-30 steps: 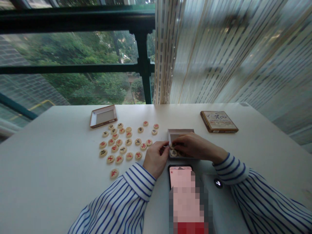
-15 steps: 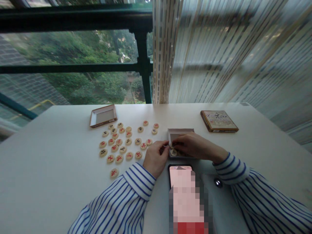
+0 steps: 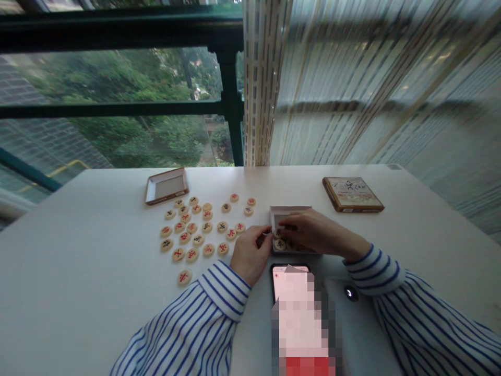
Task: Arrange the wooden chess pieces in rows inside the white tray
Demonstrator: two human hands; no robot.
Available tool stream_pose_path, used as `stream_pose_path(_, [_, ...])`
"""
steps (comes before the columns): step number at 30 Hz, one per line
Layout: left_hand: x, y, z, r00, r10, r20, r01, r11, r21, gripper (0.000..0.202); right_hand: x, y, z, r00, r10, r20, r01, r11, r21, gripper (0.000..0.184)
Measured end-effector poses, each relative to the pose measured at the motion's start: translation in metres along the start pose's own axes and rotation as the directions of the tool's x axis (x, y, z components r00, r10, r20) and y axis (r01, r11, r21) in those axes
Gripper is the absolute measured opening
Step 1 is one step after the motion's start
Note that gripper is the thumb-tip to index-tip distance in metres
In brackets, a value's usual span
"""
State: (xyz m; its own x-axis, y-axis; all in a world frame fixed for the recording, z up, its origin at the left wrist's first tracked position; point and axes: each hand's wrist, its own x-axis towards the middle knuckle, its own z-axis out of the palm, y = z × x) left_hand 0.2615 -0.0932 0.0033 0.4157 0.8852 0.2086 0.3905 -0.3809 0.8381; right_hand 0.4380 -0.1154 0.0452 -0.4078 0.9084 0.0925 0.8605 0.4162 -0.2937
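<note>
Head view. A white tabletop [image 3: 78, 292] carries a small open box [image 3: 288, 212] just ahead of the person's two hands. The right hand [image 3: 313, 233] lies over the box with its fingers curled down among the round wooden pieces in the box [image 3: 279, 244]; whether it pinches one cannot be told. The left hand [image 3: 250, 254] rests at the box's left edge, fingers bent and close together against the wall, apparently steadying it; nothing shows in its grip. Both forearms wear blue-and-white striped sleeves [image 3: 219, 297]. To the left of the box, loose game pieces [image 3: 195, 230] with red or black characters lie scattered flat, one lone piece [image 3: 183, 277] nearer the person. An empty tray [image 3: 166, 185] sits beyond them, and a closed flat box [image 3: 352, 194] lies well apart at the right. A phone [image 3: 291, 277] lies near the person, just behind the open box.
</note>
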Motion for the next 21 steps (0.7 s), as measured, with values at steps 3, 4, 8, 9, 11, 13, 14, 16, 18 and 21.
stream_pose_path(3, [0.000, 0.001, 0.000, 1.000, -0.005, -0.006, 0.005, 1.000, -0.004, 0.022, -0.001, 0.001, -0.003, 0.991, 0.044, -0.124, -0.046, 0.999, -0.006, 0.019])
stream_pose_path(4, [0.000, 0.001, 0.000, 1.000, -0.006, -0.011, 0.006, 1.000, -0.005, 0.022, -0.001, 0.000, -0.005, 0.983, 0.063, -0.171, -0.064, 0.998, 0.000, 0.019])
stream_pose_path(8, [0.000, -0.001, -0.001, 0.999, -0.002, -0.046, 0.001, 1.000, -0.013, 0.022, -0.003, -0.004, -0.013, 0.944, 0.116, -0.308, -0.114, 0.993, 0.027, 0.016])
stream_pose_path(9, [-0.001, -0.001, -0.001, 0.998, -0.003, -0.056, 0.002, 1.000, -0.023, 0.022, -0.004, -0.005, -0.016, 0.930, 0.126, -0.344, -0.123, 0.992, 0.030, 0.015])
stream_pose_path(11, [-0.001, -0.002, -0.001, 0.997, -0.009, -0.076, 0.005, 0.999, -0.052, 0.023, -0.004, -0.009, -0.019, 0.899, 0.139, -0.416, -0.138, 0.990, 0.034, 0.013])
stream_pose_path(13, [-0.001, -0.003, 0.000, 0.996, -0.013, -0.092, 0.007, 0.997, -0.072, 0.023, -0.005, -0.012, -0.021, 0.872, 0.145, -0.467, -0.145, 0.989, 0.036, 0.013])
stream_pose_path(14, [-0.001, -0.003, -0.001, 0.995, -0.014, -0.097, 0.007, 0.997, -0.077, 0.023, -0.005, -0.013, -0.022, 0.864, 0.144, -0.482, -0.145, 0.989, 0.036, 0.013])
stream_pose_path(16, [-0.001, -0.003, -0.001, 0.994, -0.012, -0.106, 0.003, 0.997, -0.081, 0.022, -0.005, -0.015, -0.023, 0.853, 0.142, -0.501, -0.144, 0.989, 0.036, 0.013])
stream_pose_path(18, [-0.001, -0.002, -0.001, 0.994, -0.009, -0.113, -0.001, 0.997, -0.081, 0.022, -0.006, -0.017, -0.024, 0.840, 0.147, -0.522, -0.148, 0.988, 0.039, 0.014])
stream_pose_path(21, [-0.001, 0.000, -0.002, 0.992, 0.014, -0.124, -0.023, 0.997, -0.069, 0.020, -0.006, -0.018, -0.025, 0.821, 0.153, -0.551, -0.158, 0.987, 0.040, 0.016])
